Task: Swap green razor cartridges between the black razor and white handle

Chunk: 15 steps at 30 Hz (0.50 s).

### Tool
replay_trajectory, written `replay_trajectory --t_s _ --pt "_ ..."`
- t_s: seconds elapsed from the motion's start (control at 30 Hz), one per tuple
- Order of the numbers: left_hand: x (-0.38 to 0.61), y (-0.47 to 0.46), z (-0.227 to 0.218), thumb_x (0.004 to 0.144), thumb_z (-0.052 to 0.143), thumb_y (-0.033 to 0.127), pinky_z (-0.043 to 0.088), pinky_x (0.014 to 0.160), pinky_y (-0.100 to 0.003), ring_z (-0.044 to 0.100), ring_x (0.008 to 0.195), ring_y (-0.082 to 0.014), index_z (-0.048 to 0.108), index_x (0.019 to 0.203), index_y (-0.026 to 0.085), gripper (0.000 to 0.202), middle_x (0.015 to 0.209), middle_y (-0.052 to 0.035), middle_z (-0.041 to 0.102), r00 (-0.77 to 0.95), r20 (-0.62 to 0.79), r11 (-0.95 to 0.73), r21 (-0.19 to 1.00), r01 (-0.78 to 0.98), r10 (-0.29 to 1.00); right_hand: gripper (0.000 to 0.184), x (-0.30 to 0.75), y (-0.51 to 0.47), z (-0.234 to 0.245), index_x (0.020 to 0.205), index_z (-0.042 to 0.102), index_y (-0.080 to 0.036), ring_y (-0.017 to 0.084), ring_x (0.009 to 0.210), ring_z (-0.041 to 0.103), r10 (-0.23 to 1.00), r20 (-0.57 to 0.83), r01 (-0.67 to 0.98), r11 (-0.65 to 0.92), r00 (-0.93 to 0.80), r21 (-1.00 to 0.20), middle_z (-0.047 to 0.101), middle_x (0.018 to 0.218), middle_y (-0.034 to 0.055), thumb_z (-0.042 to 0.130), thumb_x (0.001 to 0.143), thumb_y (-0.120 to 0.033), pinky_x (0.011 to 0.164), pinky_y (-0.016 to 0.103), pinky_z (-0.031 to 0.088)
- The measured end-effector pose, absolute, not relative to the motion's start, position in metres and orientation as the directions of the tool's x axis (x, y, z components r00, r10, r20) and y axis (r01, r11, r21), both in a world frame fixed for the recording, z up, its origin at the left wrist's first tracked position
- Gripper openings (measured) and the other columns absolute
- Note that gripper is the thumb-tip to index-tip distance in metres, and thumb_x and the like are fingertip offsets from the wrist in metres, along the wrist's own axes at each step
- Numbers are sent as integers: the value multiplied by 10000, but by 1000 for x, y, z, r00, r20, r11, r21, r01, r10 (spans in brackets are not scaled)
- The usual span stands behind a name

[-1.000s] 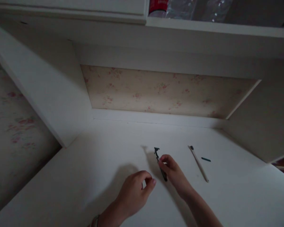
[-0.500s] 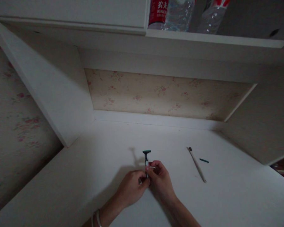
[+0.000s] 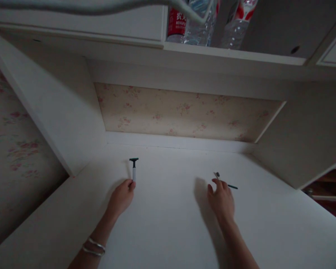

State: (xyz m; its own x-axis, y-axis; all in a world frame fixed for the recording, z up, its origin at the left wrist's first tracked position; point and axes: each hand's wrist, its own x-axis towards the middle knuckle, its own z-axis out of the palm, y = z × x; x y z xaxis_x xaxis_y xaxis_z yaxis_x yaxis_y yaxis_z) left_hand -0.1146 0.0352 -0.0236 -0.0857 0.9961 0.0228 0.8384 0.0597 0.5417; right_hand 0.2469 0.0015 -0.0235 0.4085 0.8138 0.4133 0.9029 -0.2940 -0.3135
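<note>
On a white desk (image 3: 168, 231), my left hand (image 3: 121, 196) grips the lower end of a small razor (image 3: 133, 168) with a white handle and a dark green head; the razor points away from me. My right hand (image 3: 221, 200) lies over a pale toothbrush-like stick, whose dark tip (image 3: 217, 174) shows beyond the fingers. Whether the fingers grip the stick is hidden. A short dark green piece (image 3: 232, 186) lies just right of that hand.
The desk sits in a white alcove with flowered wallpaper (image 3: 182, 112) at the back and white side panels (image 3: 53, 112). A shelf overhead holds plastic water bottles (image 3: 196, 22). A white cable (image 3: 100, 5) hangs across the top.
Both hands met at the razor in the middle, then parted. The left hand carried the razor to the left; the right hand moved right onto the stick.
</note>
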Motion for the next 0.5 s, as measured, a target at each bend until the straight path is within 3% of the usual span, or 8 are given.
replay_trajectory --t_s 0.07,0.17,0.37,0.5 --pt "-123 37 -21 910 367 314 403 670 -287 629 822 -226 584 863 185 257 890 -89 675 -146 17 120 480 869 989 367 260 -1 -25 1213 563 -173 335 1032 544 794 372 877 -438 481 -198 543 1239 137 443 880 -270 779 427 451" --pt "-127 34 -16 914 354 315 414 661 -312 639 839 -254 588 898 189 266 940 -109 677 -209 8 188 403 895 978 384 272 -4 -28 1234 584 -190 380 1074 523 799 256 839 -513 544 -181 522 1286 148 395 905 -251 788 491 448" --pt "-123 26 -14 914 352 271 457 710 -343 658 839 -263 613 921 162 284 958 -128 682 -254 7 240 300 923 967 409 271 -2 -29 1099 678 -80 320 1005 600 934 163 922 -263 317 -285 624 1157 189 396 804 -55 936 408 396" --pt "-121 23 -15 919 337 234 470 756 -342 662 857 -250 621 967 146 301 1000 -142 670 -255 41 237 257 937 966 419 230 6 -28 1074 697 -160 274 994 624 967 151 909 -130 205 -397 621 1201 130 377 816 -79 873 350 452"
